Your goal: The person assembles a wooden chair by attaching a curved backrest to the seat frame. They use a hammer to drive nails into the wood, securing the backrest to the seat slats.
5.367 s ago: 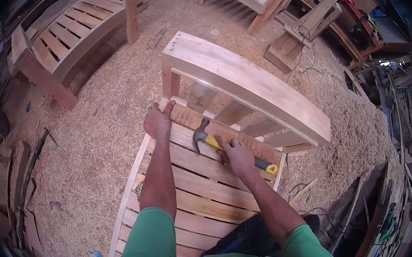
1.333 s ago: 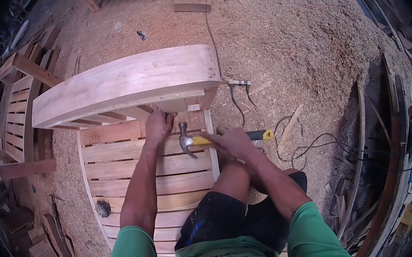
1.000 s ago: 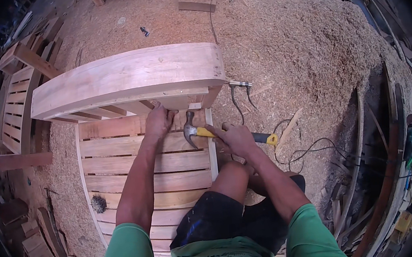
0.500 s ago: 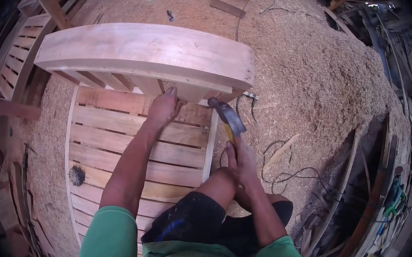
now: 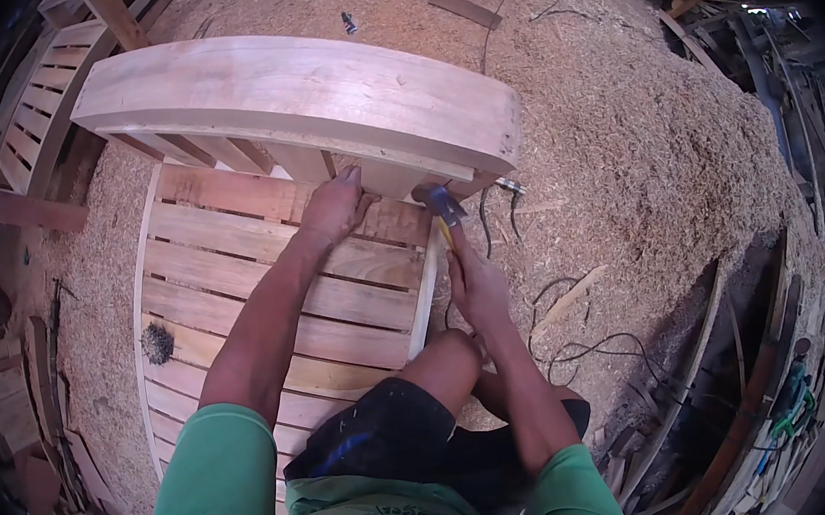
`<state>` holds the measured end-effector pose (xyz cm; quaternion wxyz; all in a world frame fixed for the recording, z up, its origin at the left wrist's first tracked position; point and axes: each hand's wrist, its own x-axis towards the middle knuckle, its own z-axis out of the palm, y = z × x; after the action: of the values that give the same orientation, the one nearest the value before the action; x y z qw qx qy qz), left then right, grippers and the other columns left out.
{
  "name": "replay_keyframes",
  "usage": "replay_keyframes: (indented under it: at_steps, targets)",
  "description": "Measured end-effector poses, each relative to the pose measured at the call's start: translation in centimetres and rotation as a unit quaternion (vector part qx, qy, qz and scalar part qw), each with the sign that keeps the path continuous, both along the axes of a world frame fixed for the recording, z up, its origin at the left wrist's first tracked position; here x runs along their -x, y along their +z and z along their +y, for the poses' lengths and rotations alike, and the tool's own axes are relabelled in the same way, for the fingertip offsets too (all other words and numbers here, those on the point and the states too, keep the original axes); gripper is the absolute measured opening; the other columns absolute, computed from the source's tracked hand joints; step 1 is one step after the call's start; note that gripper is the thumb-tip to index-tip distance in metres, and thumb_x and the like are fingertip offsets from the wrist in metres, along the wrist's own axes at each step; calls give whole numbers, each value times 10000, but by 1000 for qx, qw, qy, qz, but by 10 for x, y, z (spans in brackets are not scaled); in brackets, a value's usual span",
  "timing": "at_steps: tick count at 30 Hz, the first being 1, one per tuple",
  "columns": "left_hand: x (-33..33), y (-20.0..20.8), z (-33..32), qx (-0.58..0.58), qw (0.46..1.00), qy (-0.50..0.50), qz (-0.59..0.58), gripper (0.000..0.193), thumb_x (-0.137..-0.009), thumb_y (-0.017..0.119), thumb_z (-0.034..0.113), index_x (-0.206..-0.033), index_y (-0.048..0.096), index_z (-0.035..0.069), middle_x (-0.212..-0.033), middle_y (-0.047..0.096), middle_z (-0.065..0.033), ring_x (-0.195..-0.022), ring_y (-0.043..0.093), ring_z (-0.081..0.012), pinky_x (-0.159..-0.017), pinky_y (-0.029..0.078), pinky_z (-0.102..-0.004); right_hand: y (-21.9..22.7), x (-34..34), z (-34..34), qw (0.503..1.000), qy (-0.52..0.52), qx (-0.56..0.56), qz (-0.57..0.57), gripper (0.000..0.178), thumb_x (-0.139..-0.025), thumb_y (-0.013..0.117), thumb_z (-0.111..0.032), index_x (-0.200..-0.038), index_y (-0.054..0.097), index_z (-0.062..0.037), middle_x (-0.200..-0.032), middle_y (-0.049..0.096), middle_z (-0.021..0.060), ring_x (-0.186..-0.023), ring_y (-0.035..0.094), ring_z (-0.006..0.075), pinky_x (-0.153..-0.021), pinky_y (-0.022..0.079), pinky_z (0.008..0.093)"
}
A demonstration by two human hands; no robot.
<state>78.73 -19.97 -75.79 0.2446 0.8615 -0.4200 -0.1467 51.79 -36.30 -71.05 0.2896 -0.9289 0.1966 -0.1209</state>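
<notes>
My right hand (image 5: 479,289) is wrapped round the yellow handle of a claw hammer (image 5: 440,202). The hammer's dark head is close to the lower right part of a pale wooden backrest (image 5: 293,79), which has a thick curved top rail and upright slats. Against one of these slats (image 5: 298,163), left of the hammer, my left hand (image 5: 333,210) is closed with its fingers curled. Whatever is between those fingers is hidden or too small to name. Beneath my left forearm lies a slatted wooden seat (image 5: 217,263), joined to the backrest.
A small dark heap (image 5: 156,343), seemingly of nails, lies on the seat's left side. Sawdust (image 5: 642,143) covers the floor, with a black cable (image 5: 593,347) on the right. Another slatted wooden frame (image 5: 39,101) stands far left. Timber offcuts (image 5: 745,363) line the right side.
My right hand has moved the hammer forward and slightly left, bringing its head closer to the slats. My left hand stays at the slat. The whole view has shifted slightly.
</notes>
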Motion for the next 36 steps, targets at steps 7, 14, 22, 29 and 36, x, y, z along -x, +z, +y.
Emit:
replay_keyframes:
  at_steps: [7, 14, 22, 29, 36]
  targets:
    - [0, 0, 0, 2, 1000, 7, 13, 446, -1016, 707, 299, -1286, 580, -33, -1246, 680, -266, -1144, 678, -470, -983, 564, -552, -9, 13, 2, 996, 6, 3, -93, 478, -1083, 632, -130, -1557, 576, -120, -937, 714, 244, -773, 694, 464, -677, 534, 552]
    - [0, -4, 3, 4, 1000, 1, -14, 448, -1027, 694, 312, -1288, 582, -34, -1253, 682, -274, -1140, 684, -475, -983, 564, -556, 4, 10, 6, 991, -1, 8, -132, 504, -1094, 609, -184, -1593, 538, -182, -984, 740, 243, -818, 713, 477, -698, 544, 568]
    - [1, 0, 2, -4, 1000, 3, -16, 440, -1031, 690, 295, -1303, 578, -32, -1280, 675, -274, -1137, 685, -479, -986, 564, -561, -8, -1, -3, 999, 13, -7, -49, 449, -1094, 620, -186, -1538, 578, -133, -911, 687, 214, -784, 692, 456, -676, 538, 563]
    - [3, 10, 0, -4, 1000, 14, -4, 414, -1016, 701, 261, -1312, 586, -4, -1248, 683, -261, -1109, 689, -480, -957, 572, -565, 4, -3, 2, 999, -6, -15, -49, 499, -1082, 619, -153, -1576, 547, -159, -918, 704, 229, -777, 694, 462, -684, 537, 564]
    - [8, 7, 1, 28, 999, 31, -4, 410, -1007, 716, 295, -1288, 626, 9, -1239, 688, -247, -1145, 679, -457, -976, 564, -545, 15, -9, 2, 999, 3, -15, 48, 584, -1087, 602, -161, -1655, 469, -183, -966, 729, 283, -800, 705, 493, -711, 537, 591]
